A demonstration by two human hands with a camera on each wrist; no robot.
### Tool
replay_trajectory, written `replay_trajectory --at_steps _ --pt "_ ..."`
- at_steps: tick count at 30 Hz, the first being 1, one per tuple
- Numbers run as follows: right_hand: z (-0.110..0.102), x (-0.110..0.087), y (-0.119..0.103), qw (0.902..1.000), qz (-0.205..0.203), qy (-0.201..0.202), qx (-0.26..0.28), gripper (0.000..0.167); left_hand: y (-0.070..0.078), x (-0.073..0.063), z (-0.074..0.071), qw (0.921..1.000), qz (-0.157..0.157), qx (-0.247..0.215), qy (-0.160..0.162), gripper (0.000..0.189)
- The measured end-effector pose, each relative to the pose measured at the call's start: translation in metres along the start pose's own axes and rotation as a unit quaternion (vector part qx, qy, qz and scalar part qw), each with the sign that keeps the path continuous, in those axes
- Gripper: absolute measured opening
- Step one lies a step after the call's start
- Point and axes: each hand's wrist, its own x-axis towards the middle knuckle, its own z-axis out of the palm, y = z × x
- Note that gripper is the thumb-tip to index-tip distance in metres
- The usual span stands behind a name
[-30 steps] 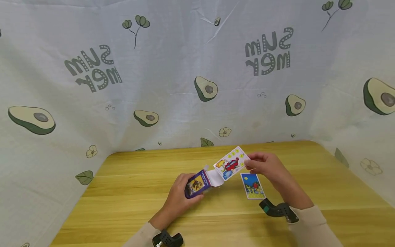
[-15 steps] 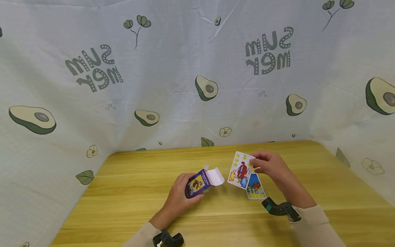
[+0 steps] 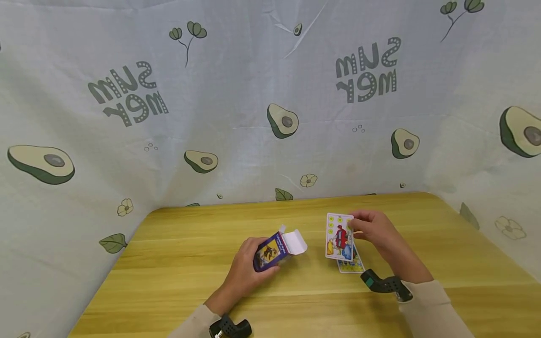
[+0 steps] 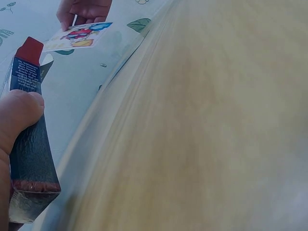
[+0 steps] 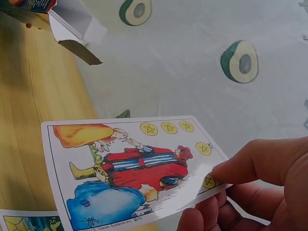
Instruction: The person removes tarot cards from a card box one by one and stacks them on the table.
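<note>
My left hand (image 3: 245,270) grips a dark blue card box (image 3: 269,253), thumb along one side, its white flap (image 3: 295,242) standing open toward the right. In the left wrist view the thumb presses the box (image 4: 30,144) near its middle. Between thumb and fingers, my right hand (image 3: 374,230) pinches a tarot card (image 3: 339,237) by its upper right edge. The right wrist view shows a red-robed figure and several yellow pentacle coins on this card (image 5: 139,168). Under it on the table lies a second card (image 3: 351,266), mostly covered, with its lower part showing.
The wooden table (image 3: 181,281) reaches back to a white cloth (image 3: 236,94) printed with avocados and lettering. Both wrists wear black camera mounts, such as the right one (image 3: 385,285).
My right hand has drawn the tarot card away from the box flap, rightward, and turned it upright above the second card. The left hand and box have stayed in place.
</note>
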Motion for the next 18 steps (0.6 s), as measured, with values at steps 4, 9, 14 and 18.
replay_trajectory --at_steps 4,9,14,18 --pt "-0.002 0.004 0.006 0.9999 0.016 -0.001 0.001 0.043 0.000 0.000 0.000 1.0000 -0.004 0.001 -0.002 0.068" --pt "-0.005 0.008 0.013 0.9996 0.028 0.004 0.008 0.048 0.001 0.001 0.000 1.0000 -0.007 0.000 0.000 0.068" --pt "-0.007 0.012 0.020 0.9991 0.039 0.014 0.008 0.048 0.001 0.001 0.000 1.0000 -0.005 0.003 0.001 0.067" --pt "-0.008 0.016 0.025 0.9984 0.052 0.019 0.013 0.047 0.000 0.002 0.001 1.0000 -0.004 0.004 0.002 0.067"
